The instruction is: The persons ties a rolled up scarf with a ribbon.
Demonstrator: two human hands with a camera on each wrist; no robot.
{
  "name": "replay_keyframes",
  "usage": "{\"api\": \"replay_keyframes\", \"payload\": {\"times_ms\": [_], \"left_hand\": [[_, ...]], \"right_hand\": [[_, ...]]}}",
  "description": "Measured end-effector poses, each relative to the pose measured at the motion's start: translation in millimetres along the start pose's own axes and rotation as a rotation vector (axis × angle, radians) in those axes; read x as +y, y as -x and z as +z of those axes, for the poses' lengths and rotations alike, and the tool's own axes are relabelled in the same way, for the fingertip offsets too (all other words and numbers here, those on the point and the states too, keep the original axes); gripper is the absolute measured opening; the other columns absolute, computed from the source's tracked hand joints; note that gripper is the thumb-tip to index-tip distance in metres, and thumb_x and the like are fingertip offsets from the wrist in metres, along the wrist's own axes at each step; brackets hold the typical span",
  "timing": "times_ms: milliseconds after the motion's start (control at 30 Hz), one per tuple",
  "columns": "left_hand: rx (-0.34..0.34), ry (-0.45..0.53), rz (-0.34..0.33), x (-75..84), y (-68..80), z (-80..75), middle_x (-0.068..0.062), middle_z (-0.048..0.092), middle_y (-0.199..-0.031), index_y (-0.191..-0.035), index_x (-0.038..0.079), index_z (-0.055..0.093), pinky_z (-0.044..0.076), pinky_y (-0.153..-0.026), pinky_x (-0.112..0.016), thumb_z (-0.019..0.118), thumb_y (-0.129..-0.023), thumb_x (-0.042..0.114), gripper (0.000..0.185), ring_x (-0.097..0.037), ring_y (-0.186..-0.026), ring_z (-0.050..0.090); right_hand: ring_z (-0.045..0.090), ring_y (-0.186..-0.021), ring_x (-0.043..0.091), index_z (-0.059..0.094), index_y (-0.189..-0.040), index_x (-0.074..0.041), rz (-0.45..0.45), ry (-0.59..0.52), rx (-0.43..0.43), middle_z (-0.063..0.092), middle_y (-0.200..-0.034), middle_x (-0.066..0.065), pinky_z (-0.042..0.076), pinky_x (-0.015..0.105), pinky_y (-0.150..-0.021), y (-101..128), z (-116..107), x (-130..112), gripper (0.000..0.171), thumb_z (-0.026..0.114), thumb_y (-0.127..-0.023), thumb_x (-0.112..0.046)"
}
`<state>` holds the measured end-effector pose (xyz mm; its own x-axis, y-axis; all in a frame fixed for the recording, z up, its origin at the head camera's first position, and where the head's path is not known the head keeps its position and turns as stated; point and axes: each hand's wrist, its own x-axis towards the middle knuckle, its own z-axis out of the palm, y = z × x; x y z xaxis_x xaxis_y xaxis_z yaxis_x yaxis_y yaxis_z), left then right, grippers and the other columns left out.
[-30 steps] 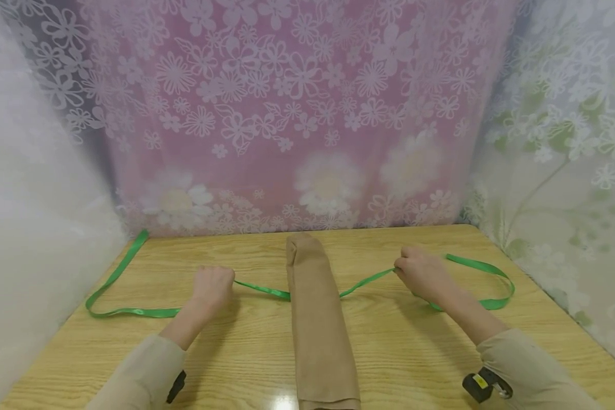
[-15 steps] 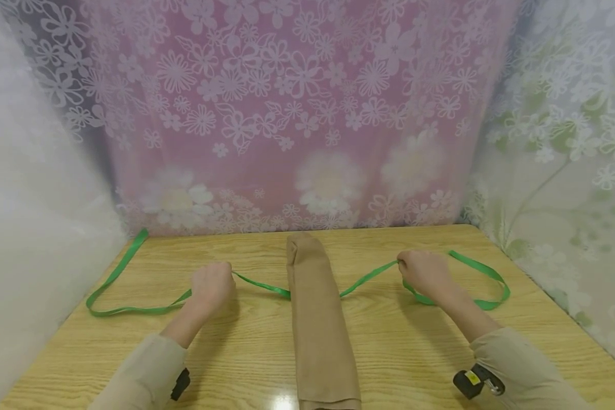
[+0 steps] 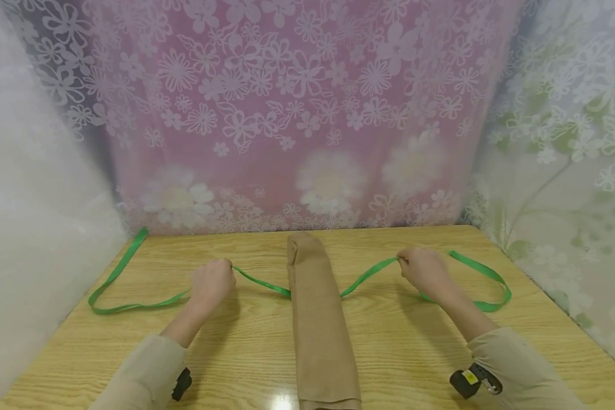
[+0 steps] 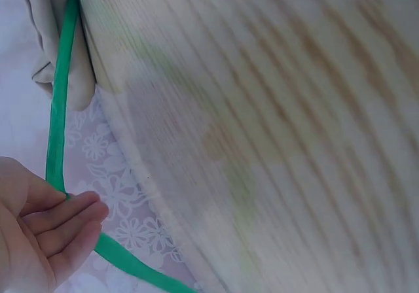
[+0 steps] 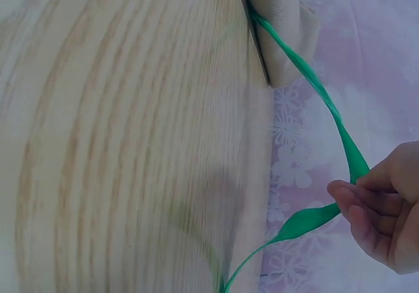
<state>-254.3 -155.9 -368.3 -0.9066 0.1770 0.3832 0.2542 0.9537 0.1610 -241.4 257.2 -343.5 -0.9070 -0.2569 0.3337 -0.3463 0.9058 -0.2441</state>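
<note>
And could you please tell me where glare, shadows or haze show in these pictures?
Head view: bright glare on the table near the picture's bottom edge, soft shadows by the left hand and right hand; both wrist views: bluish and hazy, with faint green smears on the table, probably reflections of the ribbon.

From my remote feed I'm seeing a satiny, smooth green ribbon [image 4: 57,123] and a matt, woven-looking brown cloth [image 3: 320,324]. The wood-grained bench [image 3: 246,353] is gleaming in one glossy patch, while the flowered curtain [image 3: 307,136] is looking like filmy plastic.
</note>
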Motion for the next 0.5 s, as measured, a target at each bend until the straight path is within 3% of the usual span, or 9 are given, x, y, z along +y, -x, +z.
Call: {"api": "replay_keyframes", "payload": {"times_ms": [133,200,267,367,500], "left_hand": [[0.048,0.018,0.007,0.7,-1.6,0.0,0.007,0.015,-0.047,-0.05,0.014,0.027,0.012,-0.039,-0.019,0.046,-0.077,-0.01,0.041,-0.006,-0.043,0.012],[0.047,0.035,-0.007,1.4,-2.4,-0.1,0.006,0.018,-0.045,-0.054,0.006,0.049,0.012,-0.038,-0.018,0.048,-0.081,-0.007,0.03,-0.005,-0.042,0.012],[0.031,0.062,-0.031,1.9,-3.2,-0.2,0.005,0.023,-0.044,-0.075,-0.001,0.066,0.013,-0.037,-0.018,0.049,-0.084,-0.004,0.02,-0.005,-0.04,0.013],[0.016,0.121,-0.059,2.5,-3.7,-0.5,0.004,0.029,-0.043,-0.106,-0.008,0.065,0.014,-0.036,-0.017,0.049,-0.085,-0.001,0.028,-0.005,-0.038,0.015],[0.037,0.199,-0.057,3.5,-3.6,-2.1,0.003,0.03,-0.044,-0.107,-0.009,0.064,0.015,-0.035,-0.018,0.044,-0.08,0.001,0.035,-0.005,-0.038,0.015]], "right_hand": [[0.039,-0.039,0.009,0.061,-0.11,0.011,0.07,-0.073,-0.013,0.067,-0.074,0.01,0.023,0.019,-0.037,-3,0,-2,0.027,0.046,-0.092,-0.003],[0.04,-0.04,0.01,0.06,-0.112,0.011,0.094,-0.118,-0.005,0.068,-0.079,0.014,0.023,0.019,-0.037,-4,0,-4,0.028,0.045,-0.092,-0.002],[0.039,-0.039,0.01,0.059,-0.114,0.011,0.108,-0.168,0.008,0.068,-0.085,0.018,0.023,0.02,-0.037,-5,0,-6,0.029,0.045,-0.092,-0.002],[0.032,-0.036,0.008,0.058,-0.117,0.01,0.136,-0.263,0.026,0.065,-0.099,0.024,0.023,0.02,-0.036,-6,-1,-9,0.03,0.046,-0.092,-0.003],[0.025,-0.037,0.008,0.057,-0.12,0.008,0.184,-0.366,0.055,0.06,-0.109,0.029,0.024,0.02,-0.036,-7,-3,-13,0.033,0.047,-0.09,-0.005]]}}
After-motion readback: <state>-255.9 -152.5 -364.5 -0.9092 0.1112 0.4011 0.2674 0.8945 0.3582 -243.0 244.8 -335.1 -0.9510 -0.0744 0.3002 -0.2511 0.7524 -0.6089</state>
